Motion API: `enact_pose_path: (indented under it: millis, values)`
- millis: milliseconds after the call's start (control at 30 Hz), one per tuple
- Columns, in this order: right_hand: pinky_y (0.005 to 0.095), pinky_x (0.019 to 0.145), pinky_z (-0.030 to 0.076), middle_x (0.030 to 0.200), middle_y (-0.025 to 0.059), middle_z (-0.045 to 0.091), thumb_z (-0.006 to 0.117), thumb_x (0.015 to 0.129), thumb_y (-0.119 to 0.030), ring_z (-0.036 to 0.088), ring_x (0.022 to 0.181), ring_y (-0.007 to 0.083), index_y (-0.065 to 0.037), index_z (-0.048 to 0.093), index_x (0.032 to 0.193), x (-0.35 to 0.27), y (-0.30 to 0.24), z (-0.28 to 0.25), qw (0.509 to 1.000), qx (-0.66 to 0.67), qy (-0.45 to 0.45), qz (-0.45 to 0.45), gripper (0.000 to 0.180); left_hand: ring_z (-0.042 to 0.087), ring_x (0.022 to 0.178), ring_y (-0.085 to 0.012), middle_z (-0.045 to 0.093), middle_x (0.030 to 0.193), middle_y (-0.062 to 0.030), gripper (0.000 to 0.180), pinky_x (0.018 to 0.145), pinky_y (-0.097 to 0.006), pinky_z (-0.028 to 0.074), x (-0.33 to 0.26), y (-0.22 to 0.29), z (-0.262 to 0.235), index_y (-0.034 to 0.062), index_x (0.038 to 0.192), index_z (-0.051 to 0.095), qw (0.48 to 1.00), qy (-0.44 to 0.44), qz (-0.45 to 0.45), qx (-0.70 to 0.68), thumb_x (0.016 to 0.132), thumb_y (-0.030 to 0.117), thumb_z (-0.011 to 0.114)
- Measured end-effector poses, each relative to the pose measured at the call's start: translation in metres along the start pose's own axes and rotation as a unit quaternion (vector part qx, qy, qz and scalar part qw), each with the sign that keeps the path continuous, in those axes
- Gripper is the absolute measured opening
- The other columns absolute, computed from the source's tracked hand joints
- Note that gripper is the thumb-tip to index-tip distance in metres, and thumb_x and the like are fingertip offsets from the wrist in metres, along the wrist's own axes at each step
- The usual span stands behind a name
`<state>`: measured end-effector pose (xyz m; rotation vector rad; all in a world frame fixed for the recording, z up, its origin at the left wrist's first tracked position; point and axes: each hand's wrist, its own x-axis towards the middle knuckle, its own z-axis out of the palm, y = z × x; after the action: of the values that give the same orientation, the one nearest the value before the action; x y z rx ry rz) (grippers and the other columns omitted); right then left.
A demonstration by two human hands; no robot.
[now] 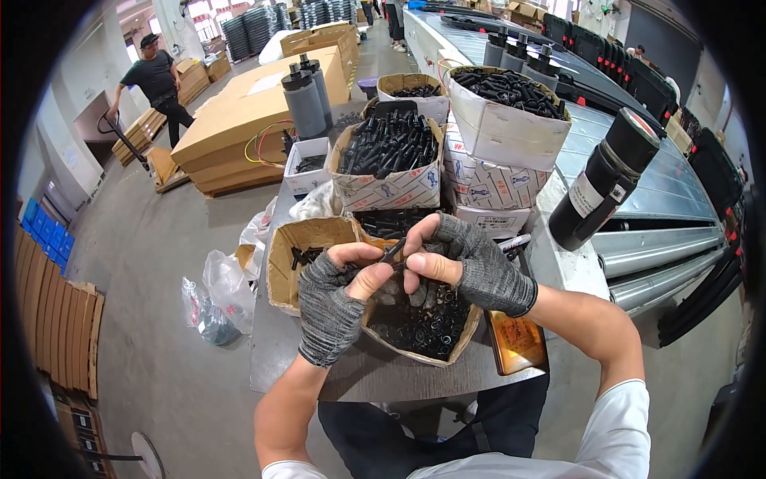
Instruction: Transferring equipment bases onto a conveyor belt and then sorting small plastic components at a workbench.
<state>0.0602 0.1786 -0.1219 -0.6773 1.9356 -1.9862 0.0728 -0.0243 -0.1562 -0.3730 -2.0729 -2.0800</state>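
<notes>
Both my hands wear grey fingerless knit gloves and meet above the open boxes on the desk. My left hand pinches a small black rod-shaped part between thumb and forefinger. My right hand is closed, its fingertips at the upper end of that part; whatever lies between them is too small to make out. Beneath them stands a cardboard box of small black rings. Left of it, partly behind my left hand, is a cardboard box holding a few black parts.
Behind stand a carton of black rod-shaped parts and a stacked white carton. An amber-cased phone lies at the desk's right. A black bottle stands beside a roller conveyor. Plastic bags hang left. A person is far left.
</notes>
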Motion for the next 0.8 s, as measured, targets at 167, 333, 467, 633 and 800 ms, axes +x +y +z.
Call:
enact_pose_path:
  millis: [167,333,467,633,800]
  values:
    - [0.0273,0.074,0.051,0.082,0.0042,0.064,0.061,0.094,-0.022,0.064,0.08,0.0118,-0.002,0.056,0.106,-0.002,0.004,0.004,0.999,0.005,0.044,-0.003,0.024,0.061,0.084,-0.0128,0.067,0.09,-0.0047,0.022,0.078,-0.027,0.049,-0.002,-0.002,0.006,0.0023,0.099,0.065,0.998,0.026,0.045,0.042,0.082,0.012,0.076]
    - [0.0291,0.07,0.052,0.086,0.0052,0.066,0.067,0.09,-0.015,0.064,0.079,0.0129,-0.004,0.063,0.106,-0.003,0.008,0.004,0.955,-0.243,0.074,-0.154,0.019,0.062,0.084,-0.0134,0.066,0.093,-0.0062,0.025,0.08,-0.028,0.05,-0.003,-0.006,0.008,0.0014,0.103,0.063,0.996,0.037,0.069,0.047,0.083,0.012,0.075]
    - [0.0295,0.072,0.051,0.085,0.0064,0.066,0.07,0.087,-0.015,0.064,0.081,0.0152,-0.004,0.065,0.097,0.002,0.007,-0.003,0.969,-0.208,0.026,-0.134,0.016,0.062,0.084,-0.0143,0.066,0.096,-0.0081,0.025,0.079,-0.027,0.051,-0.004,-0.004,0.0,0.0011,0.107,0.061,0.995,0.078,0.042,-0.054,0.086,0.01,0.072]
    - [0.0389,0.07,0.051,0.095,0.009,0.063,0.065,0.086,-0.021,0.065,0.084,0.0278,-0.01,0.066,0.098,-0.001,0.032,-0.003,0.849,-0.458,-0.187,-0.187,0.016,0.061,0.085,-0.0133,0.064,0.098,-0.0069,0.027,0.078,-0.027,0.051,0.0,-0.004,-0.005,0.0007,0.109,0.059,0.984,0.099,0.048,-0.141,0.088,0.013,0.071]
    - [0.0406,0.072,0.053,0.101,0.01,0.063,0.06,0.085,-0.022,0.066,0.088,0.0278,-0.014,0.067,0.102,0.013,0.038,0.018,0.792,-0.543,-0.243,-0.135,0.02,0.06,0.088,-0.0129,0.063,0.1,-0.0059,0.027,0.081,-0.026,0.05,0.001,-0.011,-0.01,0.0005,0.108,0.059,0.991,0.1,0.046,-0.073,0.088,0.014,0.071]
